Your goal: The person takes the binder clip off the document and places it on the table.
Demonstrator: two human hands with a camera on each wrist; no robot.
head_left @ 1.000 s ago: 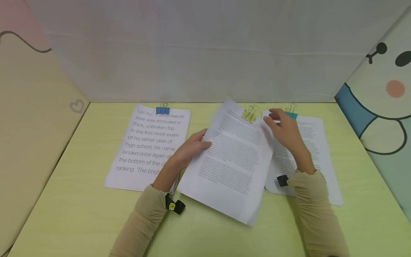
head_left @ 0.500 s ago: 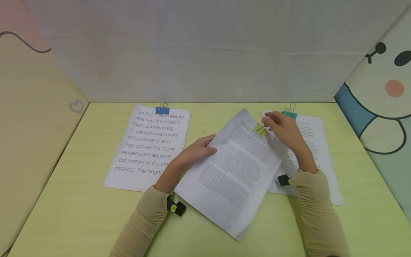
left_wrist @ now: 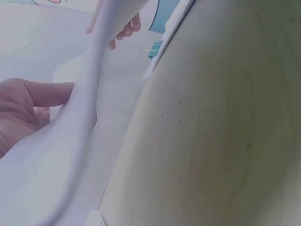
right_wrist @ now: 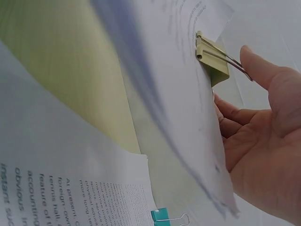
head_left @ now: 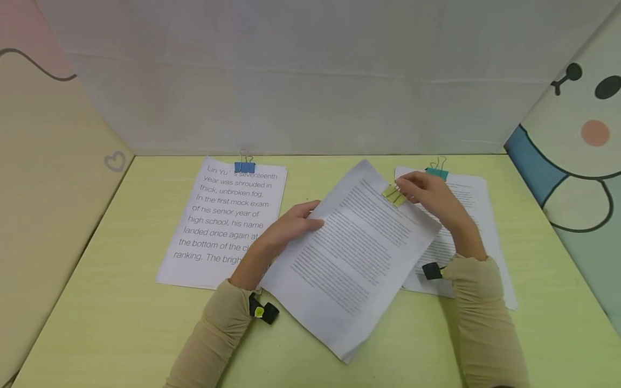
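Room over table (head_left: pixel 92 302) at left; raised clipped sheets (head_left: pixel 339 258) block middle.

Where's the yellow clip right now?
In the head view, the yellow clip sits right of centre on the top edge of the held papers, by the right hand.

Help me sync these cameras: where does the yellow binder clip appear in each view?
Head: the yellow binder clip, right of centre, by the right hand.
Left wrist: not in the picture.
Right wrist: the yellow binder clip, upper right of centre, beside the thumb.
Shared landmark: the teal clip, right of centre in head, top centre in left wrist, bottom centre in right wrist.
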